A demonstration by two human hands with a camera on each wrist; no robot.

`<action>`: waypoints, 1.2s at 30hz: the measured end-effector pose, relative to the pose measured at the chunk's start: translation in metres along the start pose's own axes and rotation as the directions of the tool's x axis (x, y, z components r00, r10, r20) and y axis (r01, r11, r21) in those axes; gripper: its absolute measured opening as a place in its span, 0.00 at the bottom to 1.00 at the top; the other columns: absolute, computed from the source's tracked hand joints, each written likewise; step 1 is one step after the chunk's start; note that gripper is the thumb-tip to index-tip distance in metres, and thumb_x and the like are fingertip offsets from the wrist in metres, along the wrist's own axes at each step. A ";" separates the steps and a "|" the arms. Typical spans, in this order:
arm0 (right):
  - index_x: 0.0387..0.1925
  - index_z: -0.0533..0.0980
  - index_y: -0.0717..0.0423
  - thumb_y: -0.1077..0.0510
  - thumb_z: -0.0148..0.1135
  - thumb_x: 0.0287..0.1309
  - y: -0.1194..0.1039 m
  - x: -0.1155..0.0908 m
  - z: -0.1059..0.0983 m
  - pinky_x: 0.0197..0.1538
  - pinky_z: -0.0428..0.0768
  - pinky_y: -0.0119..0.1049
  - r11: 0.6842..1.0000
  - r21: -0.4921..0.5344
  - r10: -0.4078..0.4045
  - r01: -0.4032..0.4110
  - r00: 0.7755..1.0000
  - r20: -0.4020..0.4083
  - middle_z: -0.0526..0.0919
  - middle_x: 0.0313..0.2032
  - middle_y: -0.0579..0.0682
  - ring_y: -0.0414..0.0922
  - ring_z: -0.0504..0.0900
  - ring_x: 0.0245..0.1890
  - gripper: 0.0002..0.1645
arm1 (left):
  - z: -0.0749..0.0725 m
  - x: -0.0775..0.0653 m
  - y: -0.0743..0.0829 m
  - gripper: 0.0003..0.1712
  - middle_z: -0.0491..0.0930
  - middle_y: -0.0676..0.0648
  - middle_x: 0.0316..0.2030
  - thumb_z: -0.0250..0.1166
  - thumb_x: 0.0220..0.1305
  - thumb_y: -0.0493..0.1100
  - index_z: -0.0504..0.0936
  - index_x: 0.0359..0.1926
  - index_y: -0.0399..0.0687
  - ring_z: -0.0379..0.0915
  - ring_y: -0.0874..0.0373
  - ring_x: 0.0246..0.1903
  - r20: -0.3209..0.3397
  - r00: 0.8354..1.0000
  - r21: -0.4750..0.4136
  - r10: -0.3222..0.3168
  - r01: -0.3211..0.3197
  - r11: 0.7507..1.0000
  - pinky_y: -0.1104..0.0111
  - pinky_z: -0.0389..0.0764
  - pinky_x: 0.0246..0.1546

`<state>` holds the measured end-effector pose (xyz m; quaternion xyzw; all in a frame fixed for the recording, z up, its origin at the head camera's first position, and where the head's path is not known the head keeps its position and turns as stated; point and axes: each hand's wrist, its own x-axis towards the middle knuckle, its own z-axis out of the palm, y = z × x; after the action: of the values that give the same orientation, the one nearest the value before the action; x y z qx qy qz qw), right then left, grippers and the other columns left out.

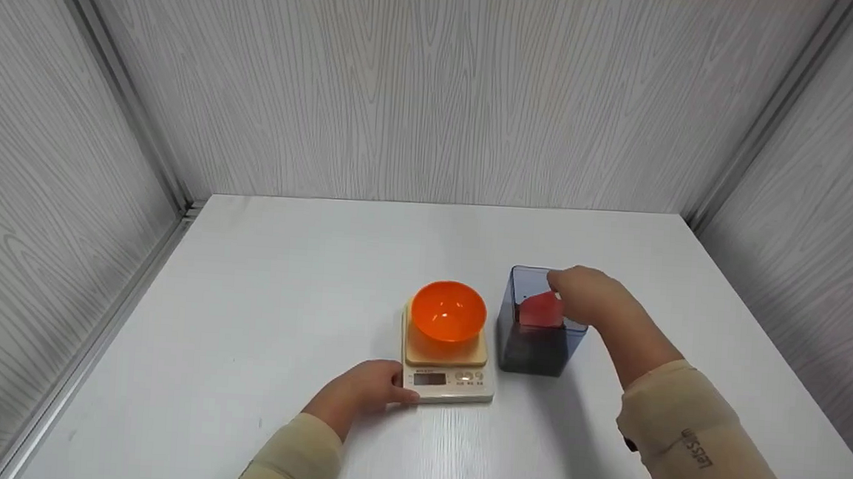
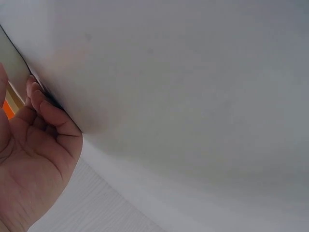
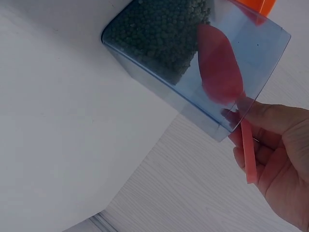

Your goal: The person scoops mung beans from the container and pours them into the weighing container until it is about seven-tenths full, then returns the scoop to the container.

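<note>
Right hand point(image 1: 593, 298) pinches red scoop point(image 3: 219, 67) by its handle, blade inside clear blue bin point(image 1: 575, 345) of small pellets point(image 3: 154, 38) | left hand point(image 1: 367, 385) grips scale point(image 1: 465, 391) at near left corner | orange bowl point(image 1: 449, 311) sits on scale, just beside bin

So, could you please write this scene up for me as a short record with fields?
Left hand: holds the scale at its near left corner
Right hand: grips the red scoop by its handle
Scoop position: blade inside the bluish see-through container
Container contents: dark granules
Container position: on the table, right of the scale
Orange bowl: upright on the scale, no granules visible inside
Scale reading: not legible
</note>
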<state>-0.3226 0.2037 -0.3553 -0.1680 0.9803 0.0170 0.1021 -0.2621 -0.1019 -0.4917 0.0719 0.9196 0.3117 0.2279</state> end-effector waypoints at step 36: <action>0.21 0.76 0.57 0.66 0.58 0.49 -0.006 0.024 0.022 0.29 0.72 0.39 0.990 -0.047 -0.127 0.131 0.989 0.073 0.74 0.19 0.47 0.44 0.68 0.21 0.05 | 0.002 0.003 -0.002 0.16 0.71 0.51 0.26 0.68 0.49 0.56 0.75 0.30 0.52 0.67 0.55 0.33 -0.003 1.000 -0.006 -0.008 0.008 1.000 0.61 0.67 0.39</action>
<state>-0.3386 0.1919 -0.3816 -0.2330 0.9625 0.0417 0.1326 -0.2640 -0.1019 -0.4955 0.0672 0.9193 0.3137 0.2280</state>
